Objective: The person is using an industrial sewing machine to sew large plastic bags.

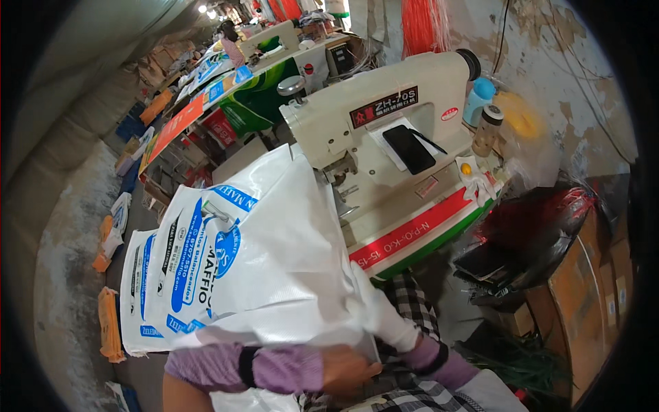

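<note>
Wearing wrinkled purple sleeve with snug black band. Have left hand, motion-blurred, near lower edge of white plastic sack; cannot tell fingers apart or clamped. Have white-gloved right hand at sack's right edge, also smeared; cannot tell fingers there either. See sack spread glossy, creased and blue-printed before smooth, rounded sewing machine, hiding part of its base. Glimpse black-and-white checked cloth beneath, partly covered.

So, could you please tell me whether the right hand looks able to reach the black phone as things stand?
Probably yes: the black phone lies uncovered on the sewing machine, and nothing seems to block the gloved right hand by the white sack, though it may need to stretch.
</note>
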`<state>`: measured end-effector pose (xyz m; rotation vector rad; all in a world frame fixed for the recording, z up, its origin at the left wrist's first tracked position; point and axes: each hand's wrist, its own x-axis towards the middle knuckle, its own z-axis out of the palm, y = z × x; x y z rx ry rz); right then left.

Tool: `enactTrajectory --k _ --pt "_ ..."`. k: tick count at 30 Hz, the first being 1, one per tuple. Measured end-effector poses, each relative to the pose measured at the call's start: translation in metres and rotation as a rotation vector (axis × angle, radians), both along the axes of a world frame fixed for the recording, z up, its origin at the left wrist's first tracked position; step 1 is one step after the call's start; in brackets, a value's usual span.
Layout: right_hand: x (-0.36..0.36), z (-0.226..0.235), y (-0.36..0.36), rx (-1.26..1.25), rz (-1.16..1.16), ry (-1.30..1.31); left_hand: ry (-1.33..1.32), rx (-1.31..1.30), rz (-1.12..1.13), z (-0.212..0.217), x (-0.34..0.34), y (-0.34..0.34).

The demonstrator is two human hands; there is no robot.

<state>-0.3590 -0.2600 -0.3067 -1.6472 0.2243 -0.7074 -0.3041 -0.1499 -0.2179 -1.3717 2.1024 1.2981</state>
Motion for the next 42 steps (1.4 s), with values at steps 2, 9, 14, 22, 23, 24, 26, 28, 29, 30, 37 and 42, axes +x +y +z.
enactTrajectory --k 2,9,14,22,23,24,26,28,29,30,37,42 --pt "-0.033 0.009 0.010 -0.006 0.056 0.264 0.021 -0.129 -0.048 0.000 0.015 -0.021" --pt "-0.028 -0.020 0.004 -0.235 -0.055 0.370 -0.577 -0.356 0.036 0.051 0.153 -0.101" --pt "0.054 -0.046 -0.068 -0.448 -0.209 0.331 -0.312 -1.316 0.186 0.007 0.070 0.043" --pt "0.109 -0.056 -0.116 -0.598 -0.178 0.613 -0.227 -1.082 0.027 0.031 0.001 -0.070" --pt "0.093 -0.049 -0.112 -0.581 -0.179 0.578 -0.128 -0.936 0.050 0.042 0.016 -0.088" --pt "0.081 -0.043 -0.097 -0.558 -0.170 0.529 -0.044 -0.890 0.169 0.048 0.036 -0.100" --pt "0.064 -0.028 -0.075 -0.510 -0.150 0.427 0.027 -0.877 0.077 0.024 0.103 -0.130" --pt "0.056 -0.005 -0.068 -0.457 -0.149 0.371 -0.159 -0.626 0.112 -0.002 0.150 -0.151" --pt "0.051 -0.014 -0.064 -0.489 -0.253 0.112 -0.351 -0.537 0.095 -0.007 0.162 -0.152" --pt "0.054 -0.046 -0.059 -0.492 -0.263 0.109 -0.353 -0.543 0.086 -0.015 0.172 -0.150" --pt "0.057 -0.094 -0.058 0.565 -0.134 0.113 -0.321 -0.641 -0.029 -0.047 0.175 -0.139" --pt "0.042 -0.037 -0.048 0.153 -0.093 0.320 -0.327 -0.702 -0.087 -0.045 0.192 -0.112"
